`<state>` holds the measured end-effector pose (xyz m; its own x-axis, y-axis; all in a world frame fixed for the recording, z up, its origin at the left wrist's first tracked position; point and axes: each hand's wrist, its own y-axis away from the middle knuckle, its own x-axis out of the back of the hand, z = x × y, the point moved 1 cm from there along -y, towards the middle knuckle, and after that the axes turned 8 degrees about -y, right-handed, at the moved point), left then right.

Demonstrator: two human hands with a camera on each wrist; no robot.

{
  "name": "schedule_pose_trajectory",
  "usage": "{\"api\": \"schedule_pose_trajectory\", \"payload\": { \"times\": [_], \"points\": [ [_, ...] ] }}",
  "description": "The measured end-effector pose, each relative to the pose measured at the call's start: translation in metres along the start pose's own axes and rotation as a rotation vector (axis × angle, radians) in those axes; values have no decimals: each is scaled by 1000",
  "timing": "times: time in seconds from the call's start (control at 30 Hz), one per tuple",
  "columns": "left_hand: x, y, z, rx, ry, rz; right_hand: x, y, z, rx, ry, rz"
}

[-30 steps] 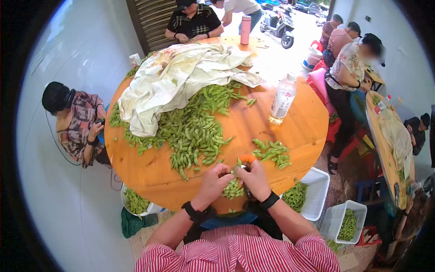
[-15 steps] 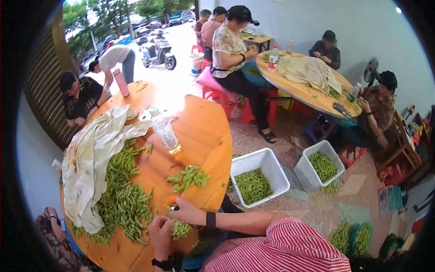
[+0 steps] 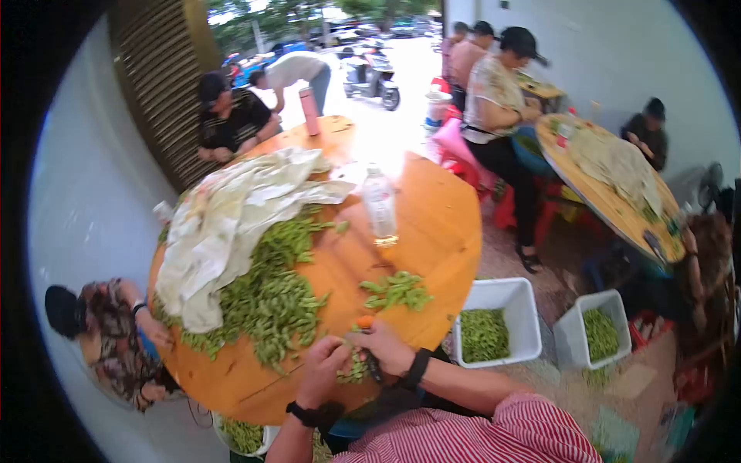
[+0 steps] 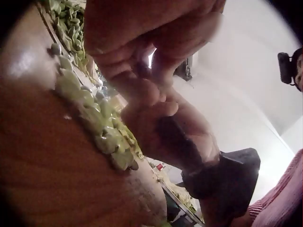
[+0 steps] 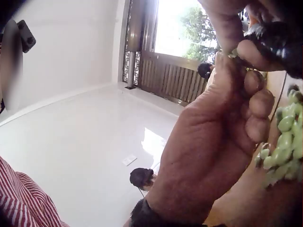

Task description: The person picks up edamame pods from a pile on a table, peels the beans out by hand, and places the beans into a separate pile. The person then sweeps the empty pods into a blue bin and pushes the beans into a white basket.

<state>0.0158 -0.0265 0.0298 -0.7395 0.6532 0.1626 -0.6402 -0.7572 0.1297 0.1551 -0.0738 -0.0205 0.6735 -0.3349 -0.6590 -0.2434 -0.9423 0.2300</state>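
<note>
My left hand (image 3: pixel 320 369) is over the near part of the wooden table (image 3: pixel 432 231), thumb and forefinger pinching a green soybean pod (image 5: pixel 233 53), mostly hidden by the fingers. Right beside it, my right hand (image 3: pixel 391 351) grips a black tool (image 5: pixel 278 43) with an orange end; its kind is hidden by the hand. Below both hands lies a small pile of shelled green beans (image 4: pixel 111 137). A heap of unshelled pods (image 3: pixel 266 316) lies to the left, partly under a stained white cloth (image 3: pixel 224 224). A smaller bunch of pods (image 3: pixel 397 291) lies beyond my right hand.
A clear bottle (image 3: pixel 379 204) and a pink flask (image 3: pixel 309 112) stand on the table. White baskets (image 3: pixel 525 297) with pods are on the floor to the right. Other people sit around this table and a second table (image 3: pixel 617 201); a scooter (image 3: pixel 370 77) stands outside.
The head view swung right, then partly back left. Both hands stay close together over the shelled beans, the right still gripping the black tool.
</note>
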Motion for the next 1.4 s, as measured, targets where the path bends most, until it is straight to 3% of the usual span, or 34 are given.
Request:
{"api": "schedule_pose_trajectory", "payload": {
  "times": [0.2, 0.4, 0.53, 0.63, 0.7, 0.77, 0.9, 1.1, 1.17, 1.4],
  "points": [
    [6, -8, -27, 81, 64, -101, 4, -1, 1, 6, 33, -20],
    [10, -7, -31, 198, 239, -92, 5, -4, 4, 53, 121, -10],
    [12, -9, -29, 135, 204, -73, 4, -2, 4, 120, 306, -9],
    [9, -10, -30, 90, 18, -18, 8, -6, 10, 205, 443, -8],
    [9, -10, -32, 103, 48, 9, 7, -5, 7, 261, 513, -11],
    [8, -12, -33, 126, 134, 54, 0, -1, -6, 345, 776, -52],
    [10, -12, -35, 160, 322, 113, 2, 4, -14, 345, 1047, -97],
    [12, -11, -37, 213, 314, 19, -2, 4, -26, 340, 1342, -218],
    [13, -13, -40, 233, 321, 11, 0, 2, -25, 510, 1366, -242],
    [11, -14, -45, 249, 295, -31, -7, 7, -30, 443, 1528, -231]
  ]
}}
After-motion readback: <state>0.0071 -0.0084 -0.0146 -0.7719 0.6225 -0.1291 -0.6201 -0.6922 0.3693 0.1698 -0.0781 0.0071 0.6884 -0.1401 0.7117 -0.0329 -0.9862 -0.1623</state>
